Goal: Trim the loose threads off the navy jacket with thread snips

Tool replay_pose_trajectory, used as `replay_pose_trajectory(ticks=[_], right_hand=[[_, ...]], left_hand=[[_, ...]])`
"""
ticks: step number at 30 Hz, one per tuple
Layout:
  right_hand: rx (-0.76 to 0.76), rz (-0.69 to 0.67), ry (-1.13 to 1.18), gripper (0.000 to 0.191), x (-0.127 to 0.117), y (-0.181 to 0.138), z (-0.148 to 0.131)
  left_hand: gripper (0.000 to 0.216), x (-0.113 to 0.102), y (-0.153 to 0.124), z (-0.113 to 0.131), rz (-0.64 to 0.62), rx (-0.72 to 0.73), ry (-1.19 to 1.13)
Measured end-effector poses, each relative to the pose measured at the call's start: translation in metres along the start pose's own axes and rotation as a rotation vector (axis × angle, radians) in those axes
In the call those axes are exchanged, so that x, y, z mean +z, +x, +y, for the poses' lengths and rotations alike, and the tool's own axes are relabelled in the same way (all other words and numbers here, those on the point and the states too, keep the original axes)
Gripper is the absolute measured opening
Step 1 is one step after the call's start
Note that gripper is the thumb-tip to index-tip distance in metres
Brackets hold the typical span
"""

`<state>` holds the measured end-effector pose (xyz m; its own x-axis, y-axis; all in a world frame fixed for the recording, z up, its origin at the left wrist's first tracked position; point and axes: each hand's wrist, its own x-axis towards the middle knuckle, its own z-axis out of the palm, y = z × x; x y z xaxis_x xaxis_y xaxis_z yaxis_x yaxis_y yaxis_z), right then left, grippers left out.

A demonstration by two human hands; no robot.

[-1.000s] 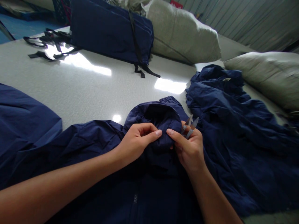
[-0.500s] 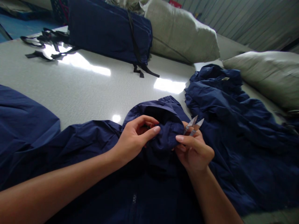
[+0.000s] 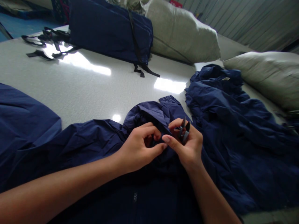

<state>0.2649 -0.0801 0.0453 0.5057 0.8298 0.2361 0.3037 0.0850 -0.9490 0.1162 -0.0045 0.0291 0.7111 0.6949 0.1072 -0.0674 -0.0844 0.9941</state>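
Navy garment (image 3: 151, 183) beneath left grip (image 3: 139, 147)

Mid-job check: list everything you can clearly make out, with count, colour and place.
Worked garment: 1, navy, front centre
Cloth: 1, navy, left edge; possibly part of that garment
Second garment: 1, navy, right
Snips: 1, silver-grey, in right hand
Folded bundle: 1, navy, back of table
Bundle strap: at least 1, black, over bundle
Loose straps: several, black, back left
Sacks: 2, off-white, back centre and right
Table: 1, off-white, beneath
Sign: 1, red, top
Panelling: 1 stretch, grey, top right
Left hand: 1, bare, at worked garment
Right hand: 1, bare, beside left hand
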Motion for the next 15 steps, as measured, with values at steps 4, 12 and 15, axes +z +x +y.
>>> replay_pose_trajectory(ticks=[4, 12, 15], right_hand=[[0.084, 0.062, 0.009, 0.021, 0.000, 0.000, 0.002], [0.293, 0.071, 0.214, 0.022, 0.001, 0.010, 0.004], [0.304, 0.037, 0.237, 0.024, 0.002, 0.012, 0.001]], left_hand=[[0.015, 0.000, -0.002, 0.001, -0.017, 0.063, 0.051], [0.011, -0.002, -0.001, -0.002, -0.027, 0.095, 0.033], [0.012, -0.001, -0.001, -0.002, -0.035, 0.104, 0.049]])
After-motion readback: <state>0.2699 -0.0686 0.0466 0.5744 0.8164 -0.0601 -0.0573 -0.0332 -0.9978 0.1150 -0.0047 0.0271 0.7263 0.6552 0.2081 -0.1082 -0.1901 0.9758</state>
